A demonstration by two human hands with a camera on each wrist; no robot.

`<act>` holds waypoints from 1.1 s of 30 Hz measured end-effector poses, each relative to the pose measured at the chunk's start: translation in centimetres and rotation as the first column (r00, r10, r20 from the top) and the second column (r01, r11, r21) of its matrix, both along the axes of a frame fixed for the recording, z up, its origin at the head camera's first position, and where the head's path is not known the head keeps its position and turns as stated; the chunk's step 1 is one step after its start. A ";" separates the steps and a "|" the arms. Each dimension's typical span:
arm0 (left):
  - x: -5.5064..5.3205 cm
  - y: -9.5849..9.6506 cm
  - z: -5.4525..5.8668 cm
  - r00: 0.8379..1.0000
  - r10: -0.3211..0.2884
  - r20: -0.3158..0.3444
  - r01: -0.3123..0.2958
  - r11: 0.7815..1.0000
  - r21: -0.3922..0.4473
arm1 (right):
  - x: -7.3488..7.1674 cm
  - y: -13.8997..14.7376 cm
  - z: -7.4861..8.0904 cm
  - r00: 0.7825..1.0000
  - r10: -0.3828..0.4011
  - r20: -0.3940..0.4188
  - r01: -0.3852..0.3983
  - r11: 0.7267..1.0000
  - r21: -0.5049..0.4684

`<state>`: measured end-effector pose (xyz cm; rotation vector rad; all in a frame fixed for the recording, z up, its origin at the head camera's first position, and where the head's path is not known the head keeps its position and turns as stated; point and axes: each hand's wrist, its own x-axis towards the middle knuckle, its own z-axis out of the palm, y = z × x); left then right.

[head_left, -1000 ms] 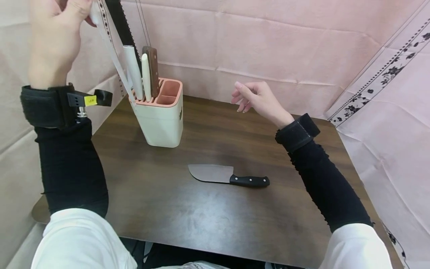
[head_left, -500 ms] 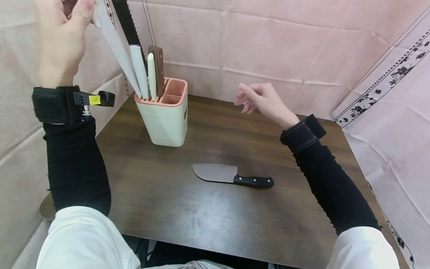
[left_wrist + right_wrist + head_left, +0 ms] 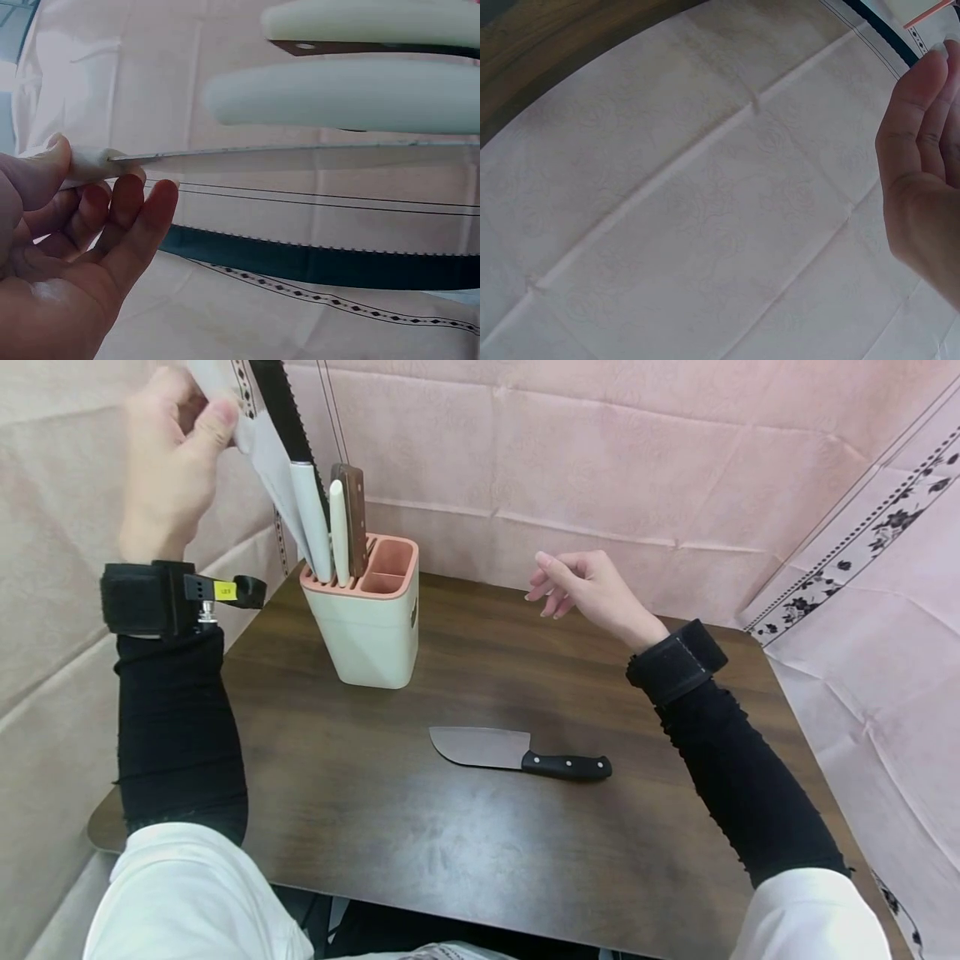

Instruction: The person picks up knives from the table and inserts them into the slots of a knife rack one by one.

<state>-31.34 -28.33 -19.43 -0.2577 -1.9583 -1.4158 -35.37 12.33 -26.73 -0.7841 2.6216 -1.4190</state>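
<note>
My left hand (image 3: pixel 168 468) pinches the white handle of a long, thin-bladed knife (image 3: pixel 300 153) between thumb and fingers, at the upper left of the head view. The blade points down at the left slots of a pale green knife block (image 3: pixel 367 643) with a pink top; other handles hide part of its lower end. Standing in the block are a white-handled knife (image 3: pixel 311 518), a cream-handled knife (image 3: pixel 340 531) and a brown-handled knife (image 3: pixel 356 510). My right hand (image 3: pixel 588 585) hovers over the table's back, fingers loosely bent, holding nothing.
A broad-bladed kitchen knife (image 3: pixel 483 747) with a black handle lies flat on the brown table (image 3: pixel 420 843), blade to the left. Pink cloth (image 3: pixel 600 460) with patterned borders and a dark toothed band (image 3: pixel 281 410) hangs behind.
My left hand has moved right and somewhat down with the knife, and less of the blade shows above the block. The right hand stays nearly still.
</note>
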 end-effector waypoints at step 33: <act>-5.0 -0.4 -6.7 0.921 -0.012 0.389 0.139 0.944 -0.300 | 0.3 2.0 -1.6 0.999 -0.018 -0.030 0.019 1.000 0.008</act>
